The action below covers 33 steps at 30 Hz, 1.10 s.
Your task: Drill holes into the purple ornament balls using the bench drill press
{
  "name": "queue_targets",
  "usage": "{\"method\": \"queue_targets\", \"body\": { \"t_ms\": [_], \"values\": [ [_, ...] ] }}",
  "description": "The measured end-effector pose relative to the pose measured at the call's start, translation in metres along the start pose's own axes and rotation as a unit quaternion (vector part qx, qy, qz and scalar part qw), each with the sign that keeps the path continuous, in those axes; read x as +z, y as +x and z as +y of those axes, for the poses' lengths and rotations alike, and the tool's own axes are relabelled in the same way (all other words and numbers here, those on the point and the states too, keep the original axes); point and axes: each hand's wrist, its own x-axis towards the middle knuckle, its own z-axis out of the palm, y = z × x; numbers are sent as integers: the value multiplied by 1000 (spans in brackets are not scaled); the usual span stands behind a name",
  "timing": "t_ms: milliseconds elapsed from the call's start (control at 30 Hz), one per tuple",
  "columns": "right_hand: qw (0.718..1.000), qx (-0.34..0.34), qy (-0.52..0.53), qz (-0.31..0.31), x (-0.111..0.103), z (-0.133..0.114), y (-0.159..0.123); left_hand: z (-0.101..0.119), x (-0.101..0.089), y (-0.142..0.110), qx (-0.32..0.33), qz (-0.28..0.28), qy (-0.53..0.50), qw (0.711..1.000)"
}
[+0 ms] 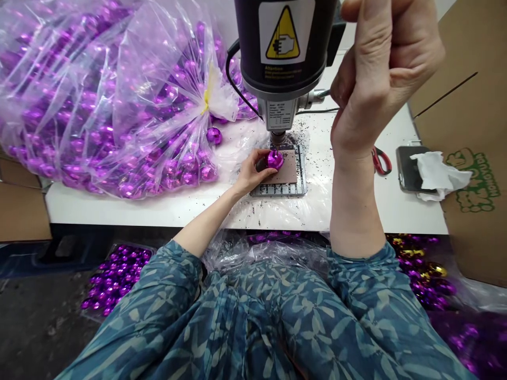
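Purple ball pinched right beneath the drill press!

And here we are at the white table (pixel 190 208), where the left hand (pixel 252 172) has the faceted purple ball (pixel 275 160) nipped snugly, thumb on the near side, fingers on the far side! That ball sits over the brown board (pixel 288 171), the board lying on the slotted metal base (pixel 277 190), directly under the chuck of the drill press (pixel 289 79). Is the bit touching the ball? Too small to call!

Up on the right, the right hand (pixel 380 74) is raised beside the machine, fingers curled; how tightly they close, and whether on anything, I cannot tell from here.

Dark specks are scattered all around the base! Over on the left, a huge clear bag (pixel 79 105) bulges with purple balls, cinched by a yellow tie (pixel 206 100), one loose ball (pixel 214 135) just beside it. Out right, red-handled scissors (pixel 382 161) lie near a dark flat device (pixel 407 163), partly under crumpled white tissue (pixel 441 171)!
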Motion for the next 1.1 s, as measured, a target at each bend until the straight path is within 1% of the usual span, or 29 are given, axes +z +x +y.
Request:
{"method": "queue_targets", "body": {
  "t_ms": [133,200,300,467,633,767,933,1100],
  "values": [
    [1000,-9,10,-12,-2,2,-4,-1,4,0,20,-26,-4,999],
    [999,-25,6,-19,-5,4,-6,-3,7,1,25,-37,-14,999],
    [999,-52,-5,-12,-7,6,-9,-6,12,2,30,-43,-39,998],
    [998,-65,-8,-6,-8,9,-10,-8,15,1,31,-41,-50,997],
    [996,-68,-56,-2,-10,9,-12,-7,15,0,27,-35,-61,997],
    [994,-66,-83,0,-14,9,-20,-4,15,-1,17,-44,-55,997],
    [990,-96,-99,8,-20,12,-30,-1,15,0,16,-17,-55,998],
    [989,-109,-103,-5,-28,22,-37,-3,15,-1,15,-7,-26,1000]
  ]
}}
